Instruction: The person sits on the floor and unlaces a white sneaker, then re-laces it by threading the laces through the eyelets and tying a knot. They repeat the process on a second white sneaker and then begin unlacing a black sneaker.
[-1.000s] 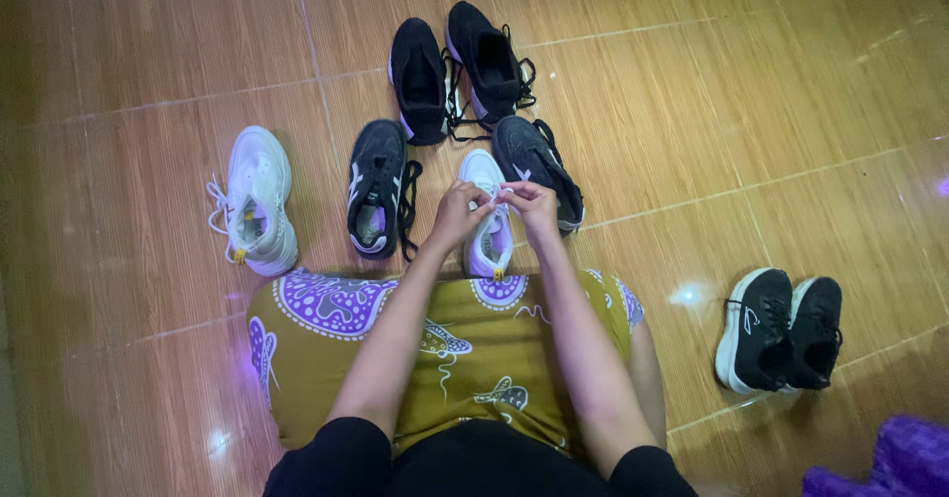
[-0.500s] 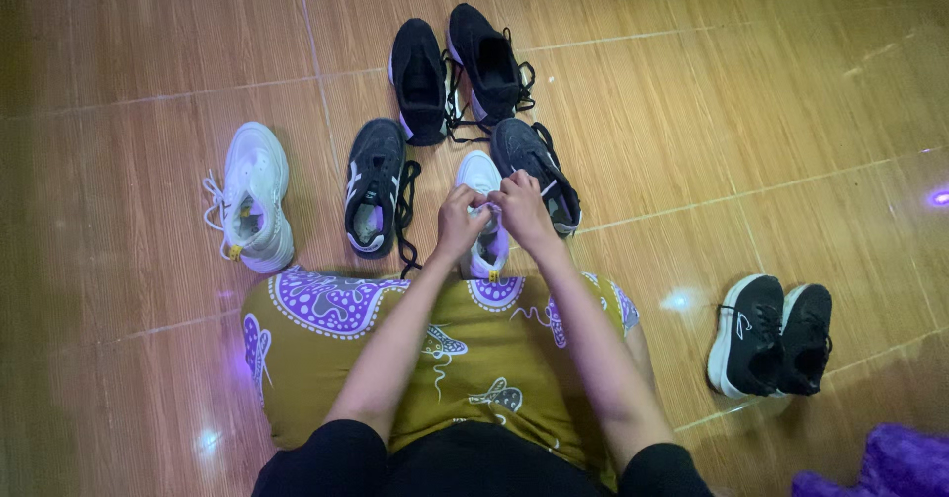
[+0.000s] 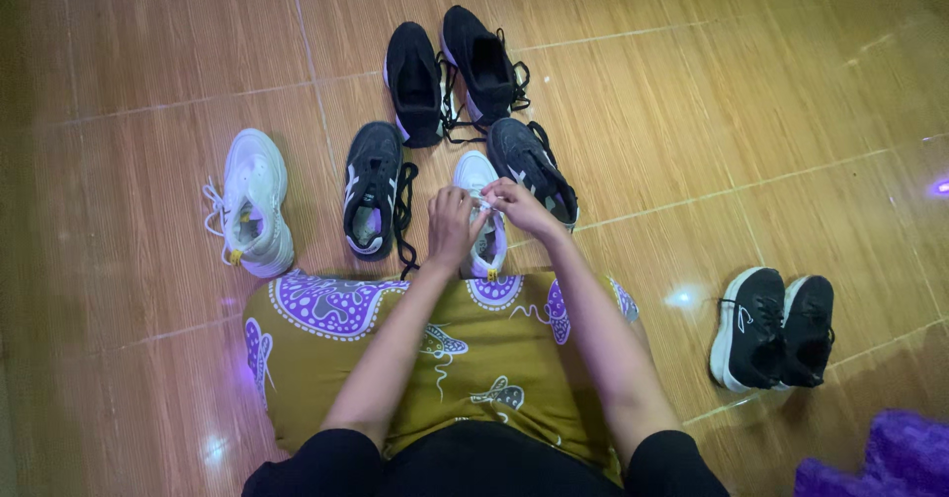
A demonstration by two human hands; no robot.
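A white sneaker (image 3: pixel 477 175) stands on the floor just beyond my lap, toe pointing away. My left hand (image 3: pixel 451 227) and my right hand (image 3: pixel 521 207) are both over its top, fingers pinched on the white laces (image 3: pixel 485 200). The hands cover most of the shoe's middle; only its toe and heel show. My lap is covered by an olive cloth with purple patterns (image 3: pixel 435 344).
The matching white sneaker (image 3: pixel 253 203) lies at left, laces loose. A dark sneaker with white stripes (image 3: pixel 373 189) and its mate (image 3: pixel 531 166) flank my hands. A black pair (image 3: pixel 450 69) stands farther off, another black pair (image 3: pixel 776 328) at right. Purple fabric (image 3: pixel 880 460) fills the lower right corner.
My hands stayed on the white sneaker's laces, shifting slightly; the left hand dropped a little lower and the right moved over the laces. The shoes have not moved.
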